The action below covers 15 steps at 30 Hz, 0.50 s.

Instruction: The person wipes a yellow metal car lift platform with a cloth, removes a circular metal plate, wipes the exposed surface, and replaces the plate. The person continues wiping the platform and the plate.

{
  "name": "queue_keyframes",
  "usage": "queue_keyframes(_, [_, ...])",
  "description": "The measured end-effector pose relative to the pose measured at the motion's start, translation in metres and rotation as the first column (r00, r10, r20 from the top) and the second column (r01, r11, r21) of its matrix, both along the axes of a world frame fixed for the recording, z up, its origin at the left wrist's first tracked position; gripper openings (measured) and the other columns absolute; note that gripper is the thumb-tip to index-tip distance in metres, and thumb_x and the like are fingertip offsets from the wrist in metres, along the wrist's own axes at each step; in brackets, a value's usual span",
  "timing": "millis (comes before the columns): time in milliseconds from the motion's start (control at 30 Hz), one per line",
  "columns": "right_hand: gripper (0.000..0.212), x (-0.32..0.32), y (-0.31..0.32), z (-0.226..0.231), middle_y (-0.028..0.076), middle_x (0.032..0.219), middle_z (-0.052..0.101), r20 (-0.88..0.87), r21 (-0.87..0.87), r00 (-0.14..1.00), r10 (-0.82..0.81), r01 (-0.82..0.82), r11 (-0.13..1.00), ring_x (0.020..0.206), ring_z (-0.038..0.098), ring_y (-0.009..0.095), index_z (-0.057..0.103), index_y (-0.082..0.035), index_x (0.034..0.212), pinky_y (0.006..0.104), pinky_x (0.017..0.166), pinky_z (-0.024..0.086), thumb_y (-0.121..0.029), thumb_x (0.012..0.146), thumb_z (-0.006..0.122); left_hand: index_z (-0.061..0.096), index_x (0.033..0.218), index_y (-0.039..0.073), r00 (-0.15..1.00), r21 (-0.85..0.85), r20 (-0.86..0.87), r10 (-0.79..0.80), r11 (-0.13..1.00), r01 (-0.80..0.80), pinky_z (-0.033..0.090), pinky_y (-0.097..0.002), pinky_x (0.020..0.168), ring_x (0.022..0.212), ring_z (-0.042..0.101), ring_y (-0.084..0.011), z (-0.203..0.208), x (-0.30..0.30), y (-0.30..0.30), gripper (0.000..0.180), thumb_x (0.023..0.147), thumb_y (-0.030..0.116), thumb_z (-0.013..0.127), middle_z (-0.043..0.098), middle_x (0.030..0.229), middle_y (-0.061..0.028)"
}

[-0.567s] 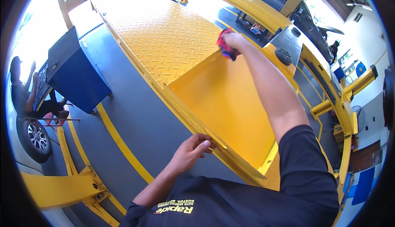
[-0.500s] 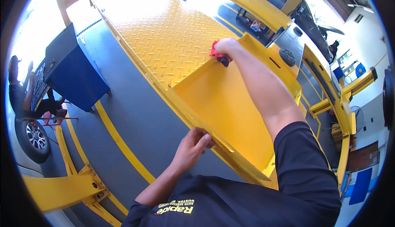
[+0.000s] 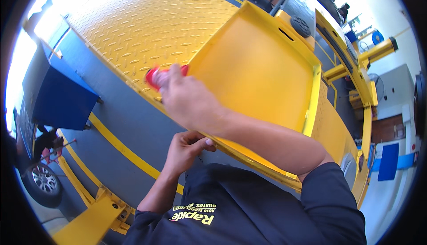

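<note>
Smooth, glossy metal tray (image 3: 258, 71), rough tread-patterned metal plate (image 3: 147, 36), matt cloth (image 3: 154, 78).

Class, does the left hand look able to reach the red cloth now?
Probably yes: the red cloth pokes from the right hand, leaving its left end unblocked for the left hand.

Red cloth (image 3: 153, 79) partly hidden by the blurred right hand (image 3: 191, 100), yellow tread plate (image 3: 147, 34) cut off above.

Car workshop: yellow diamond-plate platform (image 3: 151, 27), blue cabinet (image 3: 66, 94), car wheel (image 3: 44, 180).
</note>
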State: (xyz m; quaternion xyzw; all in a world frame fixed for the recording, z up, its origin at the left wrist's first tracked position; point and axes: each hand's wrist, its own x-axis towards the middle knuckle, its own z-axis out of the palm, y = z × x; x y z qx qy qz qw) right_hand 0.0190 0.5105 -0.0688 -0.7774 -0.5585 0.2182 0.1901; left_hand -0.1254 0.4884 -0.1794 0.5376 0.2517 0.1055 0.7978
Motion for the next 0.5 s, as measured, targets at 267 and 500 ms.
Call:
queue_keyframes(267, [0.025,0.136,-0.042,0.048,0.006,0.112,0.074,-0.819,0.465,0.537,0.202,0.415,0.782,0.090,0.075,0.015,0.064,-0.007,0.129,0.0309,0.082,0.063,-0.017,0.106,0.061,0.074,0.119,-0.001,0.999,-0.087,0.032,-0.041,0.995,0.043,0.053,-0.0268,0.070,0.091,0.075,-0.0162,-0.008,-0.013,0.001,0.034,0.105,0.029,0.067,0.081,0.104,-0.0113])
queue_keyframes(500, [0.046,0.377,-0.083,0.067,0.017,0.118,0.074,-0.225,0.514,0.852,-0.473,0.516,0.685,0.113,0.071,0.029,0.063,-0.002,0.135,0.0394,0.099,0.054,-0.028,0.098,0.066,0.064,0.135,-0.004,0.952,-0.180,0.218,-0.215,0.950,0.256,0.059,-0.0373,0.089,0.114,0.073,-0.0299,0.000,-0.026,-0.035,0.046,0.108,0.032,0.061,0.073,0.129,-0.0232])
